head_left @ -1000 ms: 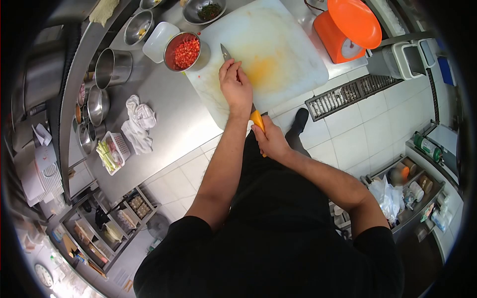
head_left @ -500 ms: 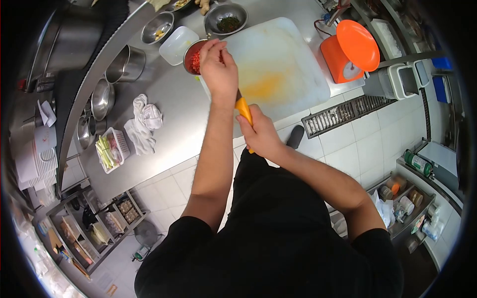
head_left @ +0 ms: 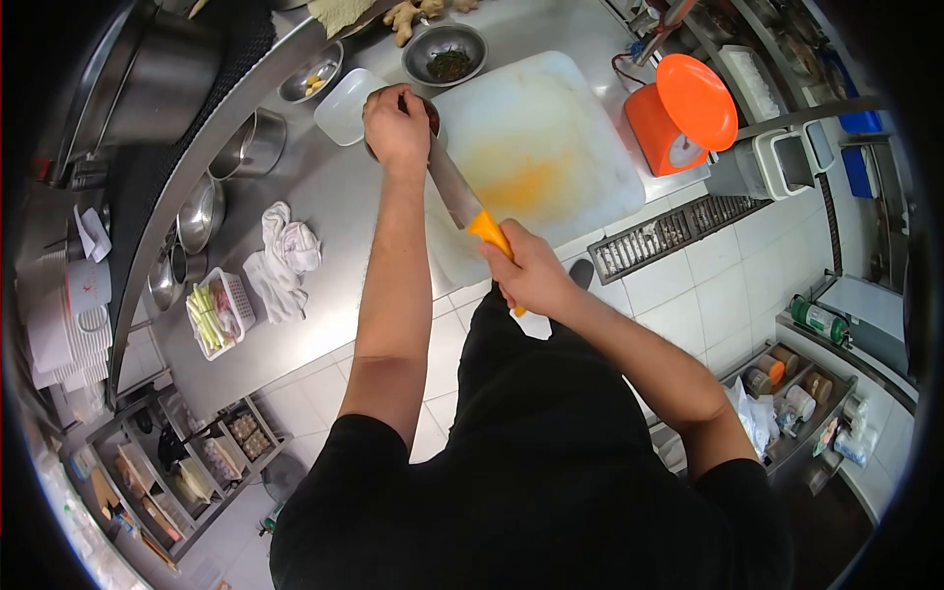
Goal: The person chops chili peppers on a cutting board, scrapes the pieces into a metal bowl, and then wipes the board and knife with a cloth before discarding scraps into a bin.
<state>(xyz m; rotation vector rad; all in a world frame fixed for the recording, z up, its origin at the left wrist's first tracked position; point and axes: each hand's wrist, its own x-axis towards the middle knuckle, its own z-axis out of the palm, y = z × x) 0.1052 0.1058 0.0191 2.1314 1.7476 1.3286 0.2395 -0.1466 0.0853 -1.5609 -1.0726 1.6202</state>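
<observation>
My right hand [head_left: 536, 270] grips the yellow handle of a kitchen knife [head_left: 455, 184]. Its wide blade slants up and left over the edge of the white cutting board [head_left: 580, 128], with the tip end by my left hand. A small metal bowl [head_left: 434, 118] sits at the board's left side, mostly covered by my left hand [head_left: 398, 133]. The left fingers are curled over the bowl's rim, and their tips are hidden. Only a dark reddish strip of the bowl's inside shows. An orange-yellow stain marks the board.
A white dish [head_left: 344, 110] and a metal bowl with dark green bits [head_left: 449, 47] stand close by. An orange scale [head_left: 678, 123] is right of the board. A white cloth [head_left: 285, 258] and a white basket [head_left: 233, 305] lie leftward on the counter.
My left hand has moved left and curled over the bowl, hiding the chopped red pieces. My right hand has shifted right and down with the knife, so more blade shows.
</observation>
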